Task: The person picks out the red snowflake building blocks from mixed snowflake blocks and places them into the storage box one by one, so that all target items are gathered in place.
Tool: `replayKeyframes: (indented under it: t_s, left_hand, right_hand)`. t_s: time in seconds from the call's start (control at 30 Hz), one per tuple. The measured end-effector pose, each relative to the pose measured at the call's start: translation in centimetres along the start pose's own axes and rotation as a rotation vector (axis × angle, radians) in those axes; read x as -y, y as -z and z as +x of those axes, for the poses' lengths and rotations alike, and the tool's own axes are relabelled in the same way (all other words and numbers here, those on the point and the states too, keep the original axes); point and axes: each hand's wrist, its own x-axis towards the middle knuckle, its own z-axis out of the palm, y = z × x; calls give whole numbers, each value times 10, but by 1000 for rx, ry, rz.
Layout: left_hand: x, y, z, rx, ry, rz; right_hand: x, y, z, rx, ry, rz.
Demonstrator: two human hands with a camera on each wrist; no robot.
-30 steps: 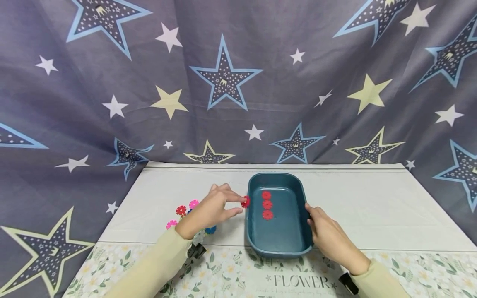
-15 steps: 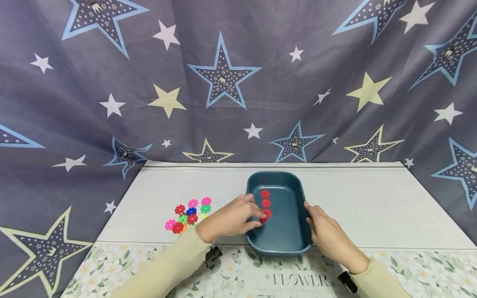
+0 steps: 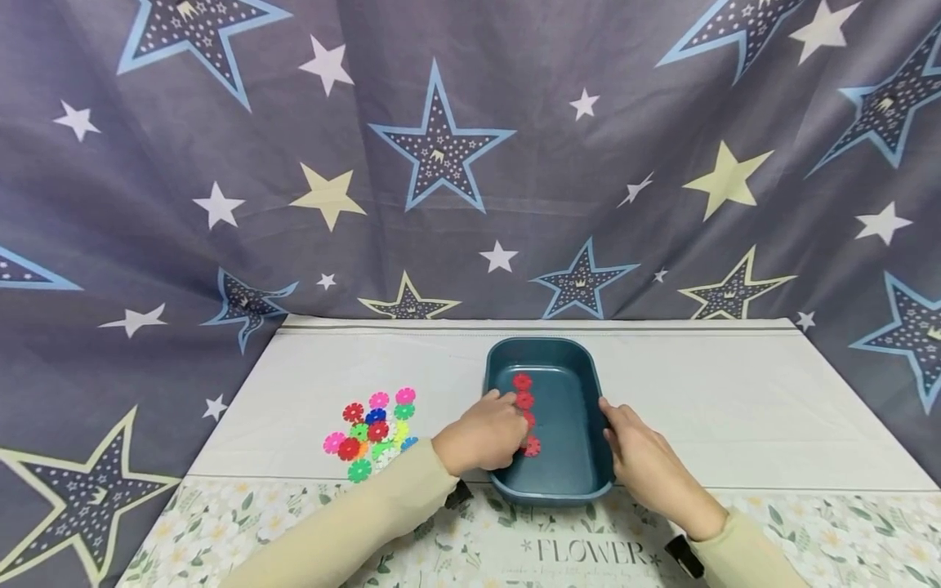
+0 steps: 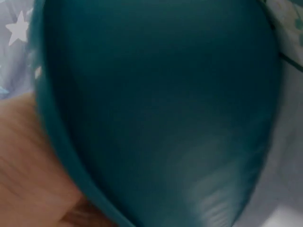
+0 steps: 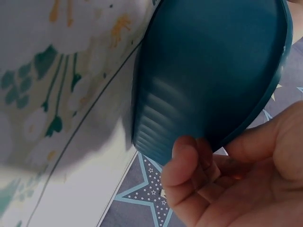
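A dark teal tray (image 3: 551,474) stands on the table, with red flower-shaped discs (image 3: 523,381) in a row along its left side. Over its left rim reaches my left hand (image 3: 485,433), fingers pointing down inside. At those fingertips is the nearest red flower-shaped disc (image 3: 533,446), its left edge partly covered; the thumb is hidden. My right hand (image 3: 650,465) grips the tray's right rim. In the right wrist view, the thumb and curled fingers (image 5: 182,165) hold the tray wall (image 5: 203,71). The left wrist view has the tray wall (image 4: 156,94) beside part of the hand.
Left of the tray lies a loose group of flower-shaped discs (image 3: 377,431) in pink, red, green, blue, yellow and white. The white cloth (image 3: 698,408) has a floral front border (image 3: 845,535). A star-patterned curtain (image 3: 470,237) hangs behind the table.
My left hand has moved right, over the rim and down into the tray, bringing a red disc to the near end of the row. The right hand has kept its grip on the rim.
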Motion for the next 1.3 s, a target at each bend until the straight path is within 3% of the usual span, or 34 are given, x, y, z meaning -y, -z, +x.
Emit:
replayKeyframes:
  t_s: [0.1,0.33,0.43,0.6,0.7,0.83,0.97,1.3]
  left_hand:
    - [-2,-1,1,17,29,35]
    - [2,0,-2,-56,50,46]
    - [9,1,-5,-164,37,15]
    - [30,7,-17,-410,40,-97]
    - [46,10,-30,-510,85,-180]
    - [70,7,-50,-599,145,-216]
    - [92,-5,-73,-619,192,-203]
    - [123,-31,-133,-542,326,-217]
  right_hand:
    - [1,0,1,1,5,2]
    - [3,1,3,-1,13,-3]
    - [4,1,4,2,10,-2]
    - [3,-1,4,5,13,8]
    - [3,-2,3,8,13,15]
    - [3,-2,4,10,10,13]
    - [4,-1,5,14,3,5]
    - [4,5,2,42,-37,-4]
